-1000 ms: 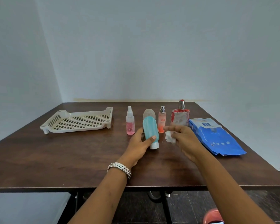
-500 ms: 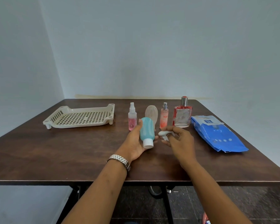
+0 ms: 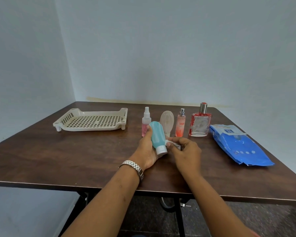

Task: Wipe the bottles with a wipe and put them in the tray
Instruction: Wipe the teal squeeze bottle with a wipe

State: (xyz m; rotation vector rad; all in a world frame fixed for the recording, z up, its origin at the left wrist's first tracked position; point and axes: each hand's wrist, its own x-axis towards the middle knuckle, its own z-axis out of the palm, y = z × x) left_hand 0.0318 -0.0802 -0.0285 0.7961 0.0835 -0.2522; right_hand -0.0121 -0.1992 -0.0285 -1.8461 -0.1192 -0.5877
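Wiping the first bottle
Left hand grips it; right hand pinches the wipe on it. Tray has none yet; other bottles wait.

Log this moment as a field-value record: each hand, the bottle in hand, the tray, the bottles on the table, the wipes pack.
left hand: holds teal bottle, white cap toward the person
right hand: pinches wipe beside the bottle's cap end
tray: cream, slotted, table's left, no bottles in it
standing on table: pink spray bottle, beige tube, orange spray bottle, red perfume bottle
wipes pack: blue, lying at right
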